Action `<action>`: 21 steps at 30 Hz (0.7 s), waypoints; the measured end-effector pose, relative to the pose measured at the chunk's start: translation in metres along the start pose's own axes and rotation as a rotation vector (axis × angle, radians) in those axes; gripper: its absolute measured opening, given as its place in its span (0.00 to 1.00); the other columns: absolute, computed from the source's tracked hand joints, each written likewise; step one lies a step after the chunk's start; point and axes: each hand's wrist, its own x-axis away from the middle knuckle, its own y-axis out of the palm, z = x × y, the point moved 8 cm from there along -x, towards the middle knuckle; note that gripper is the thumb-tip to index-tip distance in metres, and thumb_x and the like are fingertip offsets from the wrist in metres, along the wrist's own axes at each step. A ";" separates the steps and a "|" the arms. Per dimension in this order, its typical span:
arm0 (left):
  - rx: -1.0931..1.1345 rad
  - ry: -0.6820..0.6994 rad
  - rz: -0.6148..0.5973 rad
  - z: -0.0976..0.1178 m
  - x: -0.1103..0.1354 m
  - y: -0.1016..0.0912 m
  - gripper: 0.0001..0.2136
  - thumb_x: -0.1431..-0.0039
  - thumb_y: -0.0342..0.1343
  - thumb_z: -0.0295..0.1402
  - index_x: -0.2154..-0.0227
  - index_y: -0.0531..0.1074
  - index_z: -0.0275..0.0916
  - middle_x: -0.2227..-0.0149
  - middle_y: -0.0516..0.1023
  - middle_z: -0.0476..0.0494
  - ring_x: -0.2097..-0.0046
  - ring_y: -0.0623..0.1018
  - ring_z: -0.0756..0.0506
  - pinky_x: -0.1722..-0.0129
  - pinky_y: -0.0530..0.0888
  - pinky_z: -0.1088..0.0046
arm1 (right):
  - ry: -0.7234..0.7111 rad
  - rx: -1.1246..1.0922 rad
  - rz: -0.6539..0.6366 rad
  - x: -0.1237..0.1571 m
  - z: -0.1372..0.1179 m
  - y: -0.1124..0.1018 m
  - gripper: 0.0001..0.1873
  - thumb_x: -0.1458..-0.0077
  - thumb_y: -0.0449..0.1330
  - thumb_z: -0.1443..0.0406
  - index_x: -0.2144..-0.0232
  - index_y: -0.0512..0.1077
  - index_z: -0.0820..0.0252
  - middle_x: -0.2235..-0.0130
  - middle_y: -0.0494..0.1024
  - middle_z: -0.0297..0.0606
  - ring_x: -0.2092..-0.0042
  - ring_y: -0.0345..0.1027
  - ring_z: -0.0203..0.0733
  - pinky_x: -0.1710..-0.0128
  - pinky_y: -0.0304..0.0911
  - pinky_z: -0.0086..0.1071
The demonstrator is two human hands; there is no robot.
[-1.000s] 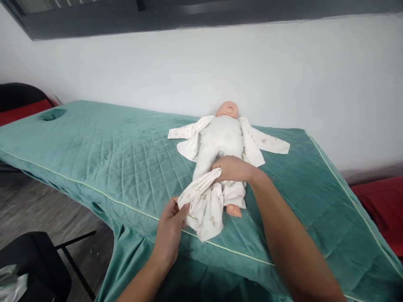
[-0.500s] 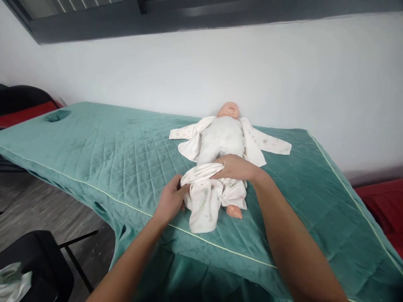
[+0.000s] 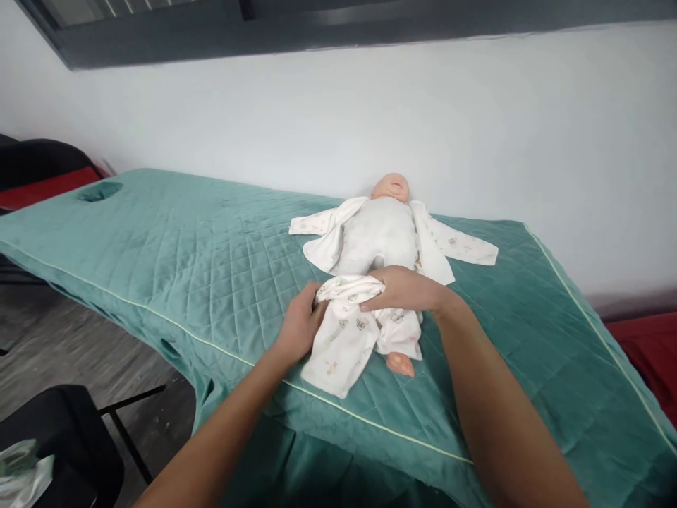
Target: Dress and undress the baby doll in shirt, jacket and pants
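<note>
A baby doll point(image 3: 381, 233) lies on its back on a green quilted table point(image 3: 211, 268), head toward the wall. An open white jacket point(image 3: 444, 247) is spread under its body with both sleeves out. White printed trousers point(image 3: 343, 339) cover its legs, and one bare foot point(image 3: 400, 364) sticks out. My left hand point(image 3: 300, 326) grips the left side of the trousers' waistband. My right hand point(image 3: 405, 289) grips the waistband at the doll's hips.
The table has a face hole point(image 3: 98, 191) at its far left end and stands against a white wall. A black chair point(image 3: 58, 444) with a crumpled cloth point(image 3: 21, 473) stands at the lower left. Red padded furniture point(image 3: 650, 360) sits at the right.
Both hands have drawn the trousers' waistband up the doll's legs to its hips. My left hand moved up and away from me. The loose trouser leg now lies flatter.
</note>
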 end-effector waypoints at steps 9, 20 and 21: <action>0.255 -0.348 0.027 -0.003 0.075 0.005 0.16 0.42 0.60 0.46 0.58 0.72 0.41 0.66 0.78 0.46 0.64 0.75 0.44 0.63 0.70 0.69 | 0.018 0.114 0.055 -0.003 -0.002 -0.004 0.17 0.52 0.67 0.52 0.63 0.79 0.55 0.60 0.83 0.38 0.58 0.75 0.52 0.63 0.64 0.35; 0.755 -0.493 0.077 0.005 0.079 0.042 0.19 0.39 0.57 0.50 0.55 0.71 0.40 0.67 0.74 0.50 0.68 0.72 0.50 0.69 0.68 0.75 | -0.061 -0.163 0.044 0.004 -0.003 -0.008 0.25 0.52 0.68 0.50 0.53 0.80 0.54 0.56 0.84 0.35 0.55 0.76 0.51 0.55 0.67 0.36; 0.725 -0.464 0.105 0.002 0.076 0.040 0.19 0.39 0.57 0.51 0.57 0.70 0.40 0.68 0.73 0.50 0.68 0.70 0.50 0.69 0.67 0.76 | -0.052 -0.178 0.039 0.004 -0.002 -0.008 0.26 0.52 0.69 0.50 0.53 0.79 0.54 0.56 0.83 0.35 0.54 0.76 0.51 0.55 0.67 0.36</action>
